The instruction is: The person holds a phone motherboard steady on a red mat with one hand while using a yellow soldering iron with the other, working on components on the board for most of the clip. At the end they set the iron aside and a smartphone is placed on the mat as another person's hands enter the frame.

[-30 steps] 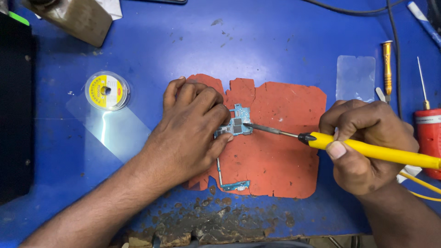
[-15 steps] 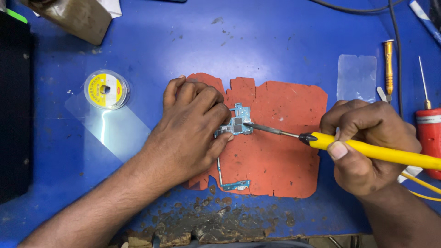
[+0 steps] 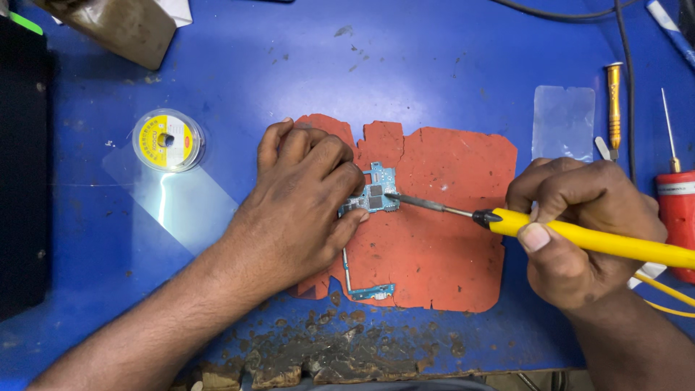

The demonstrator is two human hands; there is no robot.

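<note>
Small blue-green circuit board [image 3: 375,197] at centre of red mat [image 3: 441,253], dark square chip on top, metal edges. Pinned flat by left hand [image 3: 300,210], fingertips clamped on board's 9 o'clock edge. Thin strip runs from board toward 6 o'clock, ends in small blue connector piece [image 3: 371,292].

Soldering iron [image 3: 579,235] enters from 3 o'clock: yellow plastic handle, black collar, slim grey metal tip touching board's right side beside chip. Right hand [image 3: 579,232] clenched round handle, thumb on top.

Risks, judged:
- Tip very close to left fingertips; slip along smooth board means a burn.
- Board light, held on one edge only; side push from tip likely pivots or skids it.
- Too long on one spot could lift a pad or cook the chip.
- Strip thin and bendy; dragging board may kink it.

Mat: rubbery, matte, ragged chewed edges, notches at 12 o'clock. Blue table [image 3: 405,65] scuffed, front edge at 6 o'clock crumbled and brown. Round clear spool [image 3: 168,140] with yellow label at 9 o'clock. Clear film [image 3: 563,122], gold-handled screwdriver [image 3: 614,101] at 2 o'clock. Red cylinder tool [image 3: 677,217] at 3 o'clock.
</note>
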